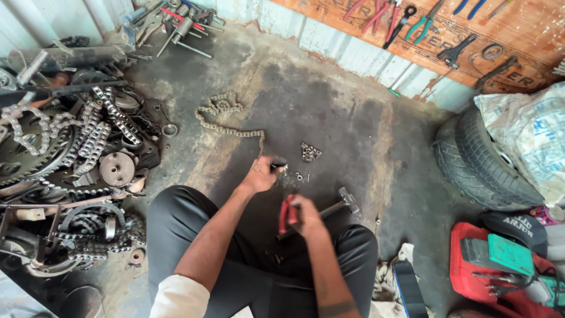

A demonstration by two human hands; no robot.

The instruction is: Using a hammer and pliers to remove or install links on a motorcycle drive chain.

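While squatting, right hand [304, 217] clasps red-handled pliers [287, 214]

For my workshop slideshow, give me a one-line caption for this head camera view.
Seated on a grimy floor, left hand pinches a chain end while right hand grips red-handled pliers beside a hammer.

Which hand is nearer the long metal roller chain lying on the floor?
Left. The left hand sits at the end of the roller chain; the right hand, gripping red-handled pliers, is farther back.

A printed orange board [447, 29] crossed the upper right; a white printed sack [524, 135] sat at right.
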